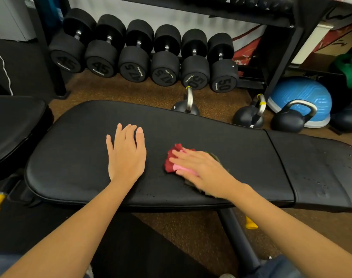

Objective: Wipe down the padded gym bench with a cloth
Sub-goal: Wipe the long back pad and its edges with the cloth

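Note:
A long black padded gym bench point(221, 137) runs across the middle of the head view. My left hand point(127, 155) lies flat on the left part of the pad, fingers apart, holding nothing. My right hand point(203, 169) presses flat on a crumpled red, pink and dark cloth point(172, 159) near the middle of the pad. Most of the cloth is hidden under the hand. The separate seat pad point(321, 171) at the right end carries small water droplets.
A row of black dumbbells point(143, 55) sits on a rack behind the bench. Black kettlebells point(249, 115) and a blue balance ball point(303, 95) stand on the floor at the back right. Another black pad point(12, 125) is at the left.

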Motion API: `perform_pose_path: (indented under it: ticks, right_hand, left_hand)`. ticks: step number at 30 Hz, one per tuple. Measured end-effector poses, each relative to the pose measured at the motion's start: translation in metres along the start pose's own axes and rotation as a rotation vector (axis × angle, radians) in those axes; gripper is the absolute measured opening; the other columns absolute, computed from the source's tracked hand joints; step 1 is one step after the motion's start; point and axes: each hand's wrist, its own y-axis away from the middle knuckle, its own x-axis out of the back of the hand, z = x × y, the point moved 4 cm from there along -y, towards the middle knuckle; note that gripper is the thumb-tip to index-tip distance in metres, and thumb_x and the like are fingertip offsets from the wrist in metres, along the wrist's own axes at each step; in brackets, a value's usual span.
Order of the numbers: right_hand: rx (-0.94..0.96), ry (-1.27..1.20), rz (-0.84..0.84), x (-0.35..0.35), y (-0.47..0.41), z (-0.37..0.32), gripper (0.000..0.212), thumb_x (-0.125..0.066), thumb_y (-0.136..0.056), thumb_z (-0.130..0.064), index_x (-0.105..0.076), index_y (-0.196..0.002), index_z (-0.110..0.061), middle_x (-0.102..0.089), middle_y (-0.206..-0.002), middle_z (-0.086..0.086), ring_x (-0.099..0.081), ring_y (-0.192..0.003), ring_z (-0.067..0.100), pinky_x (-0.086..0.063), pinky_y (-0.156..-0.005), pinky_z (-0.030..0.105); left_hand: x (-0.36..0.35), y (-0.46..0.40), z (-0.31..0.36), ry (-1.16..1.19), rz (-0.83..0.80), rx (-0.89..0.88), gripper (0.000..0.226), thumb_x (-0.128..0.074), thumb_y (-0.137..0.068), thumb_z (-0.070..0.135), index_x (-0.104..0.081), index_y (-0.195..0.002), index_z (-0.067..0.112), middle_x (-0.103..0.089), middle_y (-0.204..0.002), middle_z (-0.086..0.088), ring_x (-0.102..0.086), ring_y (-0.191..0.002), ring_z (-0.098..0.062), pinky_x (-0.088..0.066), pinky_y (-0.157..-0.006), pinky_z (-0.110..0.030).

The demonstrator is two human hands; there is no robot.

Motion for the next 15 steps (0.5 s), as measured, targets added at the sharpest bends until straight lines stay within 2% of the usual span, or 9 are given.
perform_pose_path:
  ticks: [4, 8, 13, 15]
  right_hand:
    - [-0.215, 0.019, 0.094, 0.015, 0.014, 0.038, 0.05, -0.034, -0.099, -0.052, -0.046, -0.142, -0.029, -0.036, -0.152, -0.009, -0.026, -0.144, 0.01, -0.024, -0.117, 0.035]
    - [-0.458, 0.081, 0.175, 0.032, 0.042, 0.077, 0.042, -0.042, -0.102, -0.037, -0.048, -0.142, -0.024, -0.037, -0.152, -0.004, -0.028, -0.144, 0.015, -0.022, -0.114, 0.034]
    - [-0.771, 0.172, 0.333, 0.04, 0.085, 0.109, 0.043, -0.036, -0.104, -0.037, -0.052, -0.139, -0.02, -0.045, -0.149, 0.005, -0.035, -0.141, 0.026, -0.03, -0.111, 0.046]
    - [-0.877, 0.216, 0.385, 0.035, 0.091, 0.111, 0.047, -0.027, -0.103, -0.041, -0.056, -0.134, -0.02, -0.052, -0.142, 0.008, -0.043, -0.134, 0.029, -0.036, -0.107, 0.05]
  left_hand:
    - [0.0, 0.0, -0.002, -0.008, -0.003, -0.004, 0.051, -0.018, -0.102, 0.042, -0.053, -0.128, 0.017, -0.048, -0.142, 0.001, -0.019, -0.146, -0.017, -0.004, -0.121, -0.044]
    - [0.0, -0.001, -0.003, -0.012, -0.003, -0.003, 0.05, -0.018, -0.102, 0.041, -0.053, -0.127, 0.017, -0.049, -0.142, 0.0, -0.019, -0.146, -0.017, -0.004, -0.121, -0.045]
    - [-0.001, -0.001, -0.001, -0.02, -0.006, -0.013, 0.051, -0.018, -0.102, 0.042, -0.053, -0.127, 0.016, -0.049, -0.141, -0.001, -0.019, -0.146, -0.018, -0.005, -0.12, -0.046]
    - [-0.001, -0.002, -0.002, -0.032, -0.006, -0.014, 0.051, -0.018, -0.102, 0.042, -0.053, -0.129, 0.016, -0.049, -0.142, -0.001, -0.02, -0.146, -0.019, -0.005, -0.12, -0.046]
